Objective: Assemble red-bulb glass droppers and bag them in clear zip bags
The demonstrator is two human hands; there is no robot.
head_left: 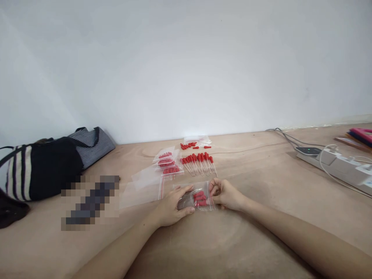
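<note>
A clear zip bag (203,206) with several red rubber bulbs (200,198) in it lies flat on the table before me. My left hand (176,205) rests on its left part, fingers and thumb spread apart. At the bag's right end, my right hand (225,193) has its fingers closed on the red-lined zip edge. Just behind stands a row of droppers (198,161), red bulbs on thin pale tubes, lying side by side. Left of the row, filled zip bags (171,169) with red pieces overlap each other. Flat, see-through bags (142,190) lie beside my left hand.
Loose red bulbs (188,145) and a clear bag of thin tubes (200,140) lie near the wall. A striped and black bag (55,166) is at the left, near a pixelated dark object (93,201). At the right are a power strip (334,166), cables and notebooks (360,137).
</note>
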